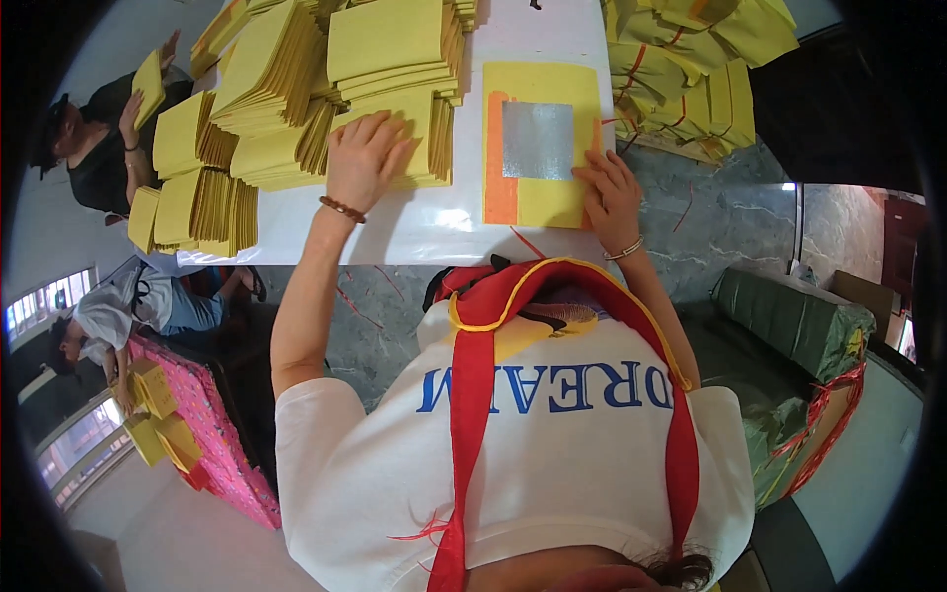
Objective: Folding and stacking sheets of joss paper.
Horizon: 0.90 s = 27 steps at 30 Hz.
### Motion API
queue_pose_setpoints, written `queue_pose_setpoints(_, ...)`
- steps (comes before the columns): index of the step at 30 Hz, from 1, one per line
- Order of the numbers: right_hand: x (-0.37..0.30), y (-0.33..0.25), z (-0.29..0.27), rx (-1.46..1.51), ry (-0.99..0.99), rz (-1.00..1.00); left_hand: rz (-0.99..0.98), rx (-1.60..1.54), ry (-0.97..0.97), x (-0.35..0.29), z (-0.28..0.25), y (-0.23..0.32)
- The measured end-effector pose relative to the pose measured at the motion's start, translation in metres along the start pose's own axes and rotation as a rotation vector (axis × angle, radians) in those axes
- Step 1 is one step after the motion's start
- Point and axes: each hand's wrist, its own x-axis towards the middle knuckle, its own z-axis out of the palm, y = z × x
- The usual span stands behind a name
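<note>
Grey marbled floor (365, 335) shows below the near edge of a white worktop (400, 237). By that edge, on the right, the right hand (610, 200) has its fingertips at the right margin of a yellow sheet (552, 84); I can't tell whether this grip pinches the paper or merely touches it. The left hand (360, 163) rests on a yellow stack (414, 128) to the left, its grip loose, fingers slightly spread.

To work well here, I judge, the right fingertips should steady the margin without creasing it, while the left presses lightly so the stack doesn't slide.

Upright to the worktop edge, the sheet lies flat and apart from the stacks. A shiny silver square (538, 140) sits near its middle, with an orange strip (500, 207) down its left side and more orange at the right margin. Farther off, taller folded stacks (266, 69) crowd the left, and tied yellow bundles (681, 89) lie at the far right.
</note>
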Motion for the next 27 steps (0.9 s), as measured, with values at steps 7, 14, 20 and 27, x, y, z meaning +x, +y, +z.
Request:
queue_pose_setpoints(7, -0.003, 0.012, 0.007, 0.385, -0.024, 0.163, 0.33, -0.346, -0.098, -0.005, 0.019, 0.119)
queue_pose_setpoints(14, -0.003, 0.025, 0.01, 1.02, -0.083, 0.463, 0.21, -0.603, -0.196, -0.006, 0.047, 0.1)
queue_pose_setpoints(20, -0.004, 0.034, 0.008, 1.101, -0.126, 0.412, 0.009, -0.755, -0.285, 0.003, 0.048, 0.096)
queue_pose_setpoints(27, 0.005, 0.022, -0.004, 1.038, -0.002, 0.298, 0.191, -0.477, -0.094, 0.007, 0.037, 0.099)
